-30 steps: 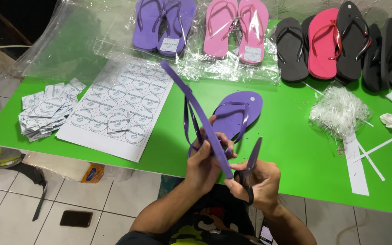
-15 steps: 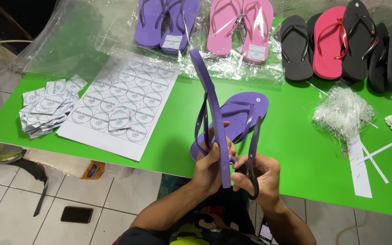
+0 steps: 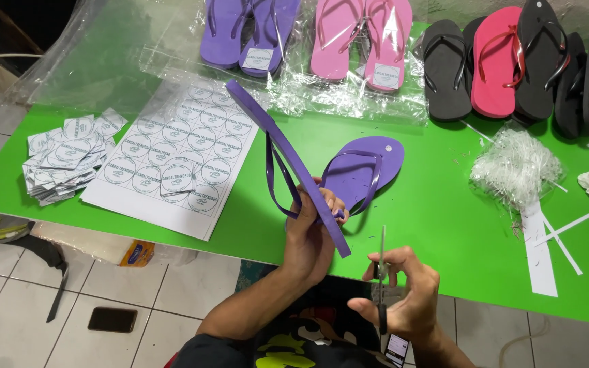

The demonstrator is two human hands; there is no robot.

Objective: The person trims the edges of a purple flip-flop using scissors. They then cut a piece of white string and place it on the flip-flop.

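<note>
My left hand [image 3: 311,228] grips a purple flip-flop [image 3: 277,146] by its heel end, held on edge and tilted up to the left, with its strap hanging underneath. A second purple flip-flop [image 3: 366,167] lies flat on the green table [image 3: 431,211] just behind it. My right hand [image 3: 403,293] holds a pair of scissors [image 3: 381,269] upright, blades pointing up, just right of the held sandal's heel and apart from it.
A white sheet of round stickers [image 3: 178,153] and a pile of cut stickers [image 3: 66,157] lie at the left. Bagged purple [image 3: 250,31] and pink [image 3: 363,37] pairs, black and red sandals [image 3: 506,61], a tuft of plastic ties [image 3: 512,167] and paper strips [image 3: 540,249] occupy the back and right.
The held flip-flop has tipped back to the left from nearly upright. My right hand with the scissors has drawn away from it, down and to the right.
</note>
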